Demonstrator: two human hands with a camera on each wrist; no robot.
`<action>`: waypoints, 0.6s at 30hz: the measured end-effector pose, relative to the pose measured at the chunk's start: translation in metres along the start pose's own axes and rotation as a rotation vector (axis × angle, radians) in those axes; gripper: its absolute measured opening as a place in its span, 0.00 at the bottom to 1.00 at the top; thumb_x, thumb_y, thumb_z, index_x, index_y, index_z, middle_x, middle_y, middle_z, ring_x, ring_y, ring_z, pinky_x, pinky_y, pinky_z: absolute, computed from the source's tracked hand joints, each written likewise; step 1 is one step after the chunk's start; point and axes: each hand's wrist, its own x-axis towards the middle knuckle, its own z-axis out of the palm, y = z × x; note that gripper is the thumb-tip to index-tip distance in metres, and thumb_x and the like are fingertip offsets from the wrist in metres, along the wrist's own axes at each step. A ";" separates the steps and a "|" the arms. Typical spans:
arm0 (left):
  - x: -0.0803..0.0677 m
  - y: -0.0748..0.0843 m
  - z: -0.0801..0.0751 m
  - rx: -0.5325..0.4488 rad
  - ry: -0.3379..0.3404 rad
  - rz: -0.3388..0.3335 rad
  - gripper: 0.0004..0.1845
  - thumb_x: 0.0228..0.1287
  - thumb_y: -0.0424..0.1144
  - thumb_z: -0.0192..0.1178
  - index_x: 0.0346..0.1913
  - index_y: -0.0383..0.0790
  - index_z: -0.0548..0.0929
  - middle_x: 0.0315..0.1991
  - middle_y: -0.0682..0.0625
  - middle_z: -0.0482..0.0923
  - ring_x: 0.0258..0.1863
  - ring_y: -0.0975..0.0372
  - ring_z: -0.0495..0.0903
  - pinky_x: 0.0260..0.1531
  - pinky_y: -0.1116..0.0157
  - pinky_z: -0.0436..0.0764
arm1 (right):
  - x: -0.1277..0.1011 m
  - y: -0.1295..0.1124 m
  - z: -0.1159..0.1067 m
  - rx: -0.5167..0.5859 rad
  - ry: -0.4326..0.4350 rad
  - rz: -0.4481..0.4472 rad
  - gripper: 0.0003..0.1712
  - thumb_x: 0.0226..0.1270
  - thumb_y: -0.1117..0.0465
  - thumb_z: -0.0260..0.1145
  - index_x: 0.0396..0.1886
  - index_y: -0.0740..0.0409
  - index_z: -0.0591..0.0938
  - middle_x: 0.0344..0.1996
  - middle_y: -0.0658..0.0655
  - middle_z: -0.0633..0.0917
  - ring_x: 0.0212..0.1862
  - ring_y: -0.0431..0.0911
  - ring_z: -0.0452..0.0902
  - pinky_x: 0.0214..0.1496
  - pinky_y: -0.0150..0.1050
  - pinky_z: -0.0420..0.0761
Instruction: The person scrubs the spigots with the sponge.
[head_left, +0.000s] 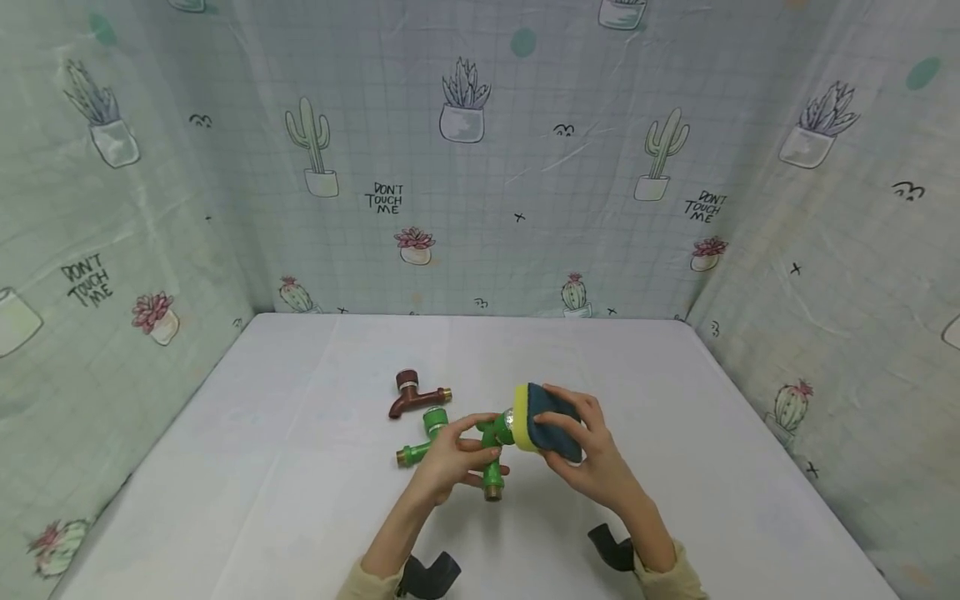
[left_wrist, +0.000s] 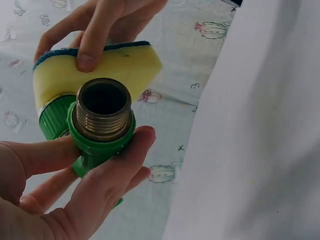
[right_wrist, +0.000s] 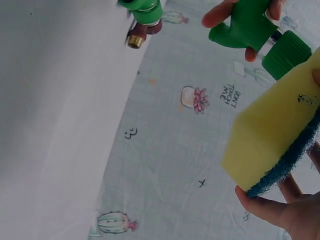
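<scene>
One green tap [head_left: 491, 446] between left fingers [head_left: 468, 454]

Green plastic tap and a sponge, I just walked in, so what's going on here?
A person's left hand holds a green plastic tap with a brass threaded end above the white table. The right hand presses the yellow side of a yellow-and-blue sponge against the tap's handle end. A second green tap and a brown tap lie on the table behind.
</scene>
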 end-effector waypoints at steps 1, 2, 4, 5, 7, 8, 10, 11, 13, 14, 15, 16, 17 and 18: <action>0.000 0.000 0.000 0.020 -0.011 0.000 0.27 0.58 0.29 0.56 0.62 0.37 0.63 0.40 0.31 0.79 0.32 0.48 0.83 0.25 0.59 0.82 | 0.000 -0.001 0.000 -0.001 -0.009 -0.001 0.30 0.43 0.66 0.71 0.49 0.44 0.74 0.61 0.57 0.66 0.58 0.47 0.57 0.46 0.52 0.76; 0.000 0.000 0.000 0.032 -0.017 0.002 0.25 0.58 0.28 0.55 0.60 0.36 0.66 0.40 0.31 0.79 0.32 0.48 0.83 0.25 0.58 0.82 | 0.000 -0.002 0.000 -0.003 -0.015 -0.007 0.31 0.42 0.67 0.71 0.49 0.44 0.74 0.61 0.57 0.66 0.57 0.47 0.57 0.46 0.51 0.76; 0.001 -0.002 0.002 0.044 -0.009 0.012 0.25 0.58 0.27 0.55 0.60 0.32 0.66 0.41 0.29 0.78 0.31 0.47 0.83 0.25 0.58 0.82 | 0.000 -0.006 0.001 -0.007 -0.025 -0.015 0.31 0.42 0.67 0.71 0.49 0.43 0.74 0.61 0.57 0.65 0.57 0.47 0.56 0.47 0.50 0.76; 0.001 -0.002 0.003 0.042 0.002 0.019 0.25 0.58 0.26 0.54 0.60 0.31 0.66 0.42 0.29 0.77 0.31 0.46 0.83 0.25 0.59 0.82 | 0.000 -0.008 0.001 -0.008 -0.029 -0.021 0.31 0.43 0.67 0.71 0.49 0.43 0.74 0.61 0.57 0.65 0.57 0.48 0.56 0.47 0.50 0.75; 0.002 -0.004 0.005 0.032 0.037 0.033 0.25 0.58 0.25 0.53 0.60 0.30 0.65 0.43 0.28 0.75 0.31 0.45 0.82 0.26 0.59 0.82 | -0.001 -0.012 0.002 -0.009 -0.035 -0.037 0.29 0.45 0.65 0.70 0.50 0.43 0.74 0.61 0.57 0.65 0.57 0.48 0.56 0.48 0.49 0.74; 0.002 -0.005 0.006 0.035 0.061 0.040 0.25 0.57 0.24 0.53 0.60 0.29 0.65 0.44 0.28 0.74 0.30 0.45 0.82 0.26 0.59 0.82 | -0.001 -0.014 0.002 -0.012 -0.036 -0.047 0.28 0.46 0.64 0.70 0.50 0.43 0.75 0.61 0.57 0.65 0.57 0.48 0.56 0.48 0.50 0.74; 0.002 -0.006 0.007 0.036 0.107 0.043 0.24 0.57 0.24 0.53 0.59 0.29 0.66 0.44 0.29 0.74 0.29 0.46 0.83 0.26 0.60 0.82 | -0.003 -0.017 0.003 -0.017 -0.036 -0.062 0.23 0.52 0.58 0.67 0.50 0.42 0.75 0.62 0.57 0.65 0.58 0.48 0.56 0.49 0.50 0.73; 0.002 -0.006 0.007 0.043 0.127 0.044 0.24 0.56 0.24 0.53 0.58 0.30 0.67 0.44 0.30 0.74 0.28 0.48 0.83 0.25 0.60 0.83 | -0.003 -0.019 0.004 -0.021 -0.035 -0.067 0.20 0.55 0.55 0.65 0.50 0.42 0.75 0.62 0.57 0.65 0.58 0.48 0.56 0.49 0.50 0.73; 0.002 -0.006 0.008 0.051 0.161 0.041 0.24 0.55 0.24 0.54 0.58 0.30 0.69 0.45 0.31 0.73 0.27 0.51 0.83 0.25 0.60 0.83 | -0.004 -0.020 0.004 -0.029 -0.026 -0.082 0.17 0.60 0.50 0.60 0.50 0.42 0.75 0.62 0.57 0.65 0.58 0.49 0.56 0.49 0.50 0.73; 0.003 -0.006 0.007 0.055 0.173 0.041 0.24 0.54 0.24 0.54 0.58 0.30 0.69 0.45 0.31 0.73 0.27 0.52 0.83 0.25 0.61 0.83 | -0.005 -0.021 0.004 -0.034 -0.022 -0.084 0.17 0.61 0.48 0.57 0.49 0.42 0.76 0.61 0.57 0.65 0.58 0.49 0.56 0.49 0.50 0.73; 0.003 -0.006 0.007 0.056 0.184 0.042 0.25 0.54 0.24 0.55 0.58 0.30 0.69 0.45 0.31 0.73 0.26 0.54 0.83 0.26 0.61 0.83 | -0.005 -0.021 0.004 -0.037 -0.022 -0.086 0.17 0.62 0.47 0.55 0.49 0.42 0.76 0.61 0.57 0.66 0.58 0.49 0.56 0.49 0.49 0.73; 0.003 -0.005 0.007 0.061 0.195 0.045 0.25 0.54 0.24 0.55 0.58 0.30 0.69 0.46 0.31 0.72 0.26 0.55 0.82 0.26 0.61 0.83 | -0.005 -0.021 0.004 -0.042 -0.022 -0.089 0.17 0.62 0.47 0.55 0.49 0.42 0.76 0.61 0.57 0.66 0.58 0.49 0.56 0.49 0.49 0.73; 0.003 -0.005 0.007 0.068 0.205 0.049 0.25 0.54 0.24 0.56 0.57 0.31 0.69 0.46 0.31 0.71 0.26 0.57 0.82 0.26 0.62 0.83 | -0.005 -0.021 0.004 -0.048 -0.024 -0.092 0.17 0.62 0.46 0.54 0.49 0.41 0.76 0.61 0.57 0.66 0.58 0.49 0.56 0.49 0.49 0.73; 0.003 -0.005 0.007 0.071 0.212 0.056 0.24 0.54 0.24 0.56 0.57 0.31 0.70 0.47 0.31 0.71 0.26 0.57 0.82 0.26 0.62 0.83 | -0.006 -0.021 0.004 -0.054 -0.028 -0.095 0.17 0.62 0.47 0.55 0.49 0.41 0.76 0.61 0.57 0.66 0.58 0.49 0.56 0.49 0.49 0.74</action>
